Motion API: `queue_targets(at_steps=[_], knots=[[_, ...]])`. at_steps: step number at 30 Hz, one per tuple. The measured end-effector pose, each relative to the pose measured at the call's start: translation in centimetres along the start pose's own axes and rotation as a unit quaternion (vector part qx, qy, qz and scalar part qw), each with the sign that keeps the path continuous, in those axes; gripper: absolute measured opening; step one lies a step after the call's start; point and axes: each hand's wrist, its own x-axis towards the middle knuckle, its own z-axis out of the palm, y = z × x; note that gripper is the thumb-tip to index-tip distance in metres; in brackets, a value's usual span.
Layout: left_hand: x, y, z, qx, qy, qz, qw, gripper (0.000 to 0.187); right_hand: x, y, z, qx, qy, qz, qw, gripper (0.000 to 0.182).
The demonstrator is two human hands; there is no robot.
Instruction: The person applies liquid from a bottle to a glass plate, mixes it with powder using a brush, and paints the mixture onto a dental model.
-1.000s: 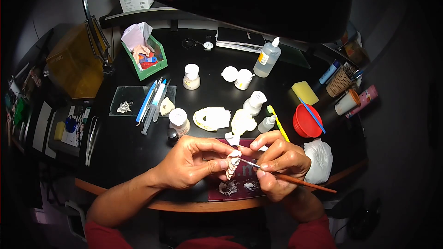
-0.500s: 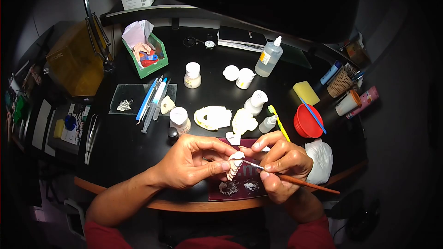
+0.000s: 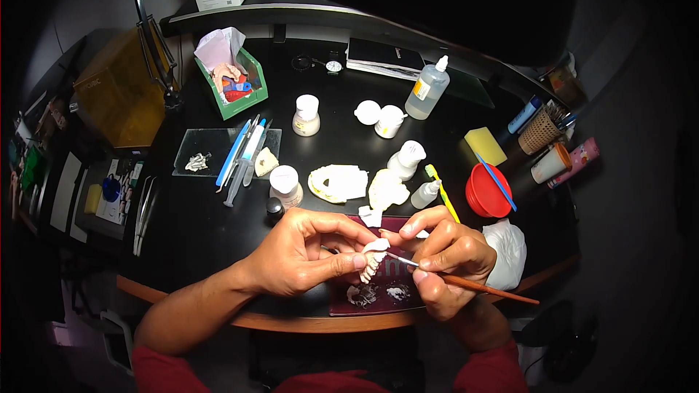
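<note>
Between the thumb and fingers of my left hand [image 3: 302, 253] is a small white dental piece [image 3: 373, 260] with a row of teeth. My right hand [image 3: 453, 258] grips a thin brush [image 3: 473, 286] with a brown wooden handle, and its tip touches or nearly touches the piece's right side. Beneath both hands lies a dark red mat [image 3: 349, 307] with two small piles of white powder [image 3: 361, 295]. Just beyond the hands are a white plaster model [image 3: 338, 183] and another pale plaster piece [image 3: 387, 189].
Several bottles and jars stand behind the hands, including a tall clear bottle [image 3: 427, 89]. A red bowl [image 3: 488, 191], yellow sponge [image 3: 486, 146] and white cloth [image 3: 505, 253] are at the right. At the left are a glass plate [image 3: 191, 143], tools and a green bin [image 3: 244, 105].
The desk items appear shifted very slightly in the view. Both hands keep their holds, with the brush still at the dental piece.
</note>
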Motion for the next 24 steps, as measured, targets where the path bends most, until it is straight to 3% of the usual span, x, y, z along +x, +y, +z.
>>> queue_targets(at_steps=[4,6,7,9,15,19,21,22,23,24], knots=[[-0.1,-0.7,-0.6,-0.012,-0.014,0.002,1.000,0.029,0.6,-1.2,-1.0,-0.010,0.087,-0.006,0.996,0.017],[-0.2,-0.2,-0.4,-0.012,-0.004,-0.003,1.000,0.028,0.9,-1.6,-4.7,-0.098,0.173,-0.007,0.980,0.020],[-0.2,0.0,-0.3,0.004,0.010,0.002,1.000,0.027,1.7,-2.6,-6.0,-0.208,0.230,0.029,0.950,0.017],[-0.3,0.0,-0.4,0.012,0.020,0.004,1.000,0.026,1.3,-3.0,-10.5,-0.349,0.210,0.171,0.897,0.009],[-0.2,0.0,-0.3,0.015,0.033,0.017,0.999,0.024,0.4,-1.1,-14.5,-0.536,0.106,0.306,0.780,0.006],[0.0,-0.5,-0.5,0.018,0.065,0.005,0.998,0.027,-0.5,-2.9,-14.8,-0.593,0.064,0.164,0.786,0.009],[0.1,-0.7,-0.8,0.016,0.071,0.003,0.997,0.028,-2.0,-5.2,-14.6,-0.583,0.132,0.159,0.786,0.011],[0.1,-0.7,-0.8,0.014,0.075,0.002,0.997,0.029,-3.2,-6.2,-14.5,-0.526,0.180,0.175,0.812,0.010],[0.1,-0.3,-0.6,0.013,0.077,-0.010,0.997,0.030,-5.0,-7.4,-15.1,-0.524,0.192,0.216,0.802,0.009],[0.1,0.0,-0.4,0.011,0.079,-0.025,0.997,0.029,-6.8,-8.0,-15.2,-0.471,0.213,0.201,0.832,0.009]])
